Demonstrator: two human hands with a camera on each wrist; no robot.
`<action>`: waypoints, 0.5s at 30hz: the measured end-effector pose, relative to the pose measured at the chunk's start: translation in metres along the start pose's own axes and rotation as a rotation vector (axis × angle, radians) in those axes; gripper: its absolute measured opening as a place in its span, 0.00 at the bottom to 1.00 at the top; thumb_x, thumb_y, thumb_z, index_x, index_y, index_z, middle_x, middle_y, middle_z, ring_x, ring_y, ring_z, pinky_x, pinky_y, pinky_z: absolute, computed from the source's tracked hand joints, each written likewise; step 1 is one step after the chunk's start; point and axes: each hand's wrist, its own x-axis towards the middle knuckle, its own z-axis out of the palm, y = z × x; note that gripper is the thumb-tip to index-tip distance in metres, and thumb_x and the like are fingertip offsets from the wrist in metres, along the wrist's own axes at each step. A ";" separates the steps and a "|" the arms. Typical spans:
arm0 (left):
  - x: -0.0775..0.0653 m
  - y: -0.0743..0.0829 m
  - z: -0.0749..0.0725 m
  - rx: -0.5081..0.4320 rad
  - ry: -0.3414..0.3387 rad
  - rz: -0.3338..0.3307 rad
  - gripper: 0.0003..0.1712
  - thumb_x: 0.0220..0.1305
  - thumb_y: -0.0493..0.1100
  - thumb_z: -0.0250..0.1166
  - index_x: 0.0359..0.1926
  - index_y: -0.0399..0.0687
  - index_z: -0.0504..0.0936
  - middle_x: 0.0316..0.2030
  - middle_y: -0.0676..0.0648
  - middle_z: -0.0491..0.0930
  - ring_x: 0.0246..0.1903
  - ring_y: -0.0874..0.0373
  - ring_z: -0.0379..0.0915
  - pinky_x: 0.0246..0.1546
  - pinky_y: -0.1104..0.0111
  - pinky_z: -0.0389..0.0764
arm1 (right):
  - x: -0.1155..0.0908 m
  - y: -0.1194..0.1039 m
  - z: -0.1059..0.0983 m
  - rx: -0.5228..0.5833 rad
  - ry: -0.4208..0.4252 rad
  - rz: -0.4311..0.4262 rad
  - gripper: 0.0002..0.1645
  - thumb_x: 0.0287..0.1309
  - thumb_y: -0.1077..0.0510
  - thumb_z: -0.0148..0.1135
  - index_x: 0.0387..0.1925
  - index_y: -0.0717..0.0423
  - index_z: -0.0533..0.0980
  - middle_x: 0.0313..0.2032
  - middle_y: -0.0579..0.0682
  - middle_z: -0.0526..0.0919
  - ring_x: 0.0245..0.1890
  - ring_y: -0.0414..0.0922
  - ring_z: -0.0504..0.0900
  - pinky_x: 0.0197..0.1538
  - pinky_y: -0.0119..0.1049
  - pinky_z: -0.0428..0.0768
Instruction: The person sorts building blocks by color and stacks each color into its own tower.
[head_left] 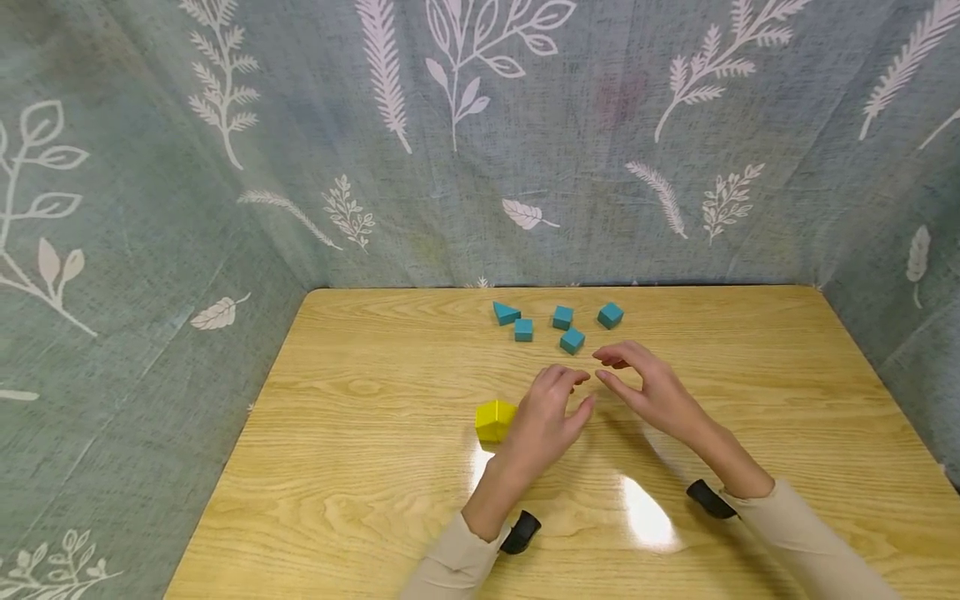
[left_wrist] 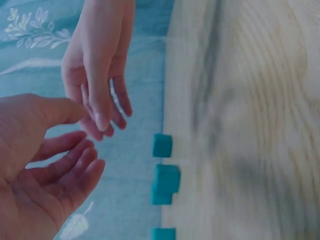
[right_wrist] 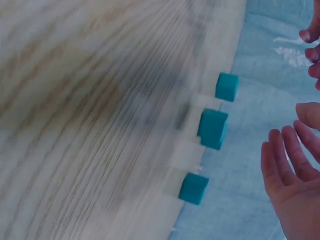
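My left hand [head_left: 546, 414] is raised over the middle of the table, fingers loosely bent and holding nothing. Facing it, my right hand [head_left: 651, 390] has its thumb and fingers apart with nothing between them. The fingertips of the two hands come close together; the left wrist view shows the left hand [left_wrist: 50, 165] and the right hand [left_wrist: 102, 65]. A yellow block [head_left: 493, 420] with angled faces lies beside the left hand, which partly covers it. Beyond the hands are several blue cubes, the nearest cube [head_left: 572, 341] just past the fingertips, and a blue triangular block [head_left: 506, 313].
The wooden table [head_left: 337, 483] ends at a patterned cloth backdrop [head_left: 450, 225], with cloth at both sides too. A blue cube [head_left: 611, 315] sits rightmost in the group near the back edge. Black bands [head_left: 521, 533] are on both wrists.
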 end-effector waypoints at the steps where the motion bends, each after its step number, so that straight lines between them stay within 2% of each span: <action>1: 0.001 0.000 0.003 0.008 0.013 -0.010 0.13 0.68 0.40 0.71 0.50 0.38 0.85 0.43 0.45 0.82 0.42 0.55 0.78 0.43 0.76 0.80 | 0.001 0.003 0.000 -0.001 0.000 -0.004 0.20 0.58 0.74 0.70 0.52 0.63 0.80 0.46 0.54 0.84 0.44 0.51 0.84 0.48 0.47 0.84; 6: 0.008 -0.002 0.017 0.057 0.087 -0.080 0.11 0.66 0.37 0.71 0.47 0.36 0.86 0.38 0.43 0.82 0.36 0.56 0.76 0.36 0.78 0.79 | 0.006 0.017 0.000 -0.009 -0.005 0.016 0.18 0.60 0.74 0.68 0.52 0.65 0.80 0.46 0.57 0.84 0.44 0.54 0.85 0.47 0.53 0.84; 11: 0.015 -0.004 0.031 0.102 0.124 -0.168 0.12 0.66 0.37 0.72 0.47 0.35 0.86 0.40 0.43 0.83 0.40 0.52 0.79 0.41 0.72 0.83 | 0.009 0.028 0.000 -0.018 -0.010 0.054 0.19 0.62 0.73 0.67 0.54 0.67 0.79 0.49 0.60 0.83 0.46 0.56 0.84 0.47 0.54 0.84; 15: 0.018 -0.005 0.039 0.081 0.132 -0.249 0.15 0.67 0.37 0.70 0.51 0.32 0.84 0.42 0.40 0.82 0.42 0.49 0.79 0.42 0.69 0.84 | 0.012 0.033 0.004 -0.013 -0.032 0.055 0.20 0.62 0.73 0.67 0.55 0.69 0.78 0.50 0.62 0.82 0.47 0.58 0.84 0.48 0.56 0.84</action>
